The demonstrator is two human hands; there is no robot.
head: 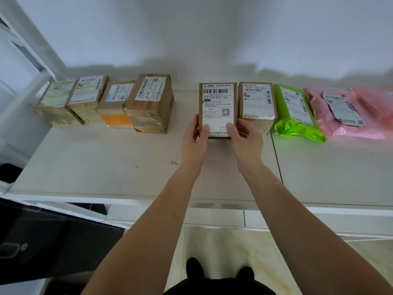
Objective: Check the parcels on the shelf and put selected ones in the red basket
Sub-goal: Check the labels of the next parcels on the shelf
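A row of parcels stands along the back of the white shelf (119, 167). In the middle is a brown cardboard box with a white shipping label (217, 103). My left hand (194, 141) grips its near left corner, thumb on the label. My right hand (246, 141) grips its near right corner, thumb on the label too. A similar labelled box (257, 101) stands touching it on the right. Further right lie a green plastic mailer (295, 116) and a pink mailer (344, 113). The red basket is not in view.
Several more brown boxes stand in a row at the left, the nearest being a tall one (151, 103). A gap separates it from the held box. A white wall rises behind the shelf. A white frame post (32, 60) stands at the left, and a dark object (42, 241) sits below.
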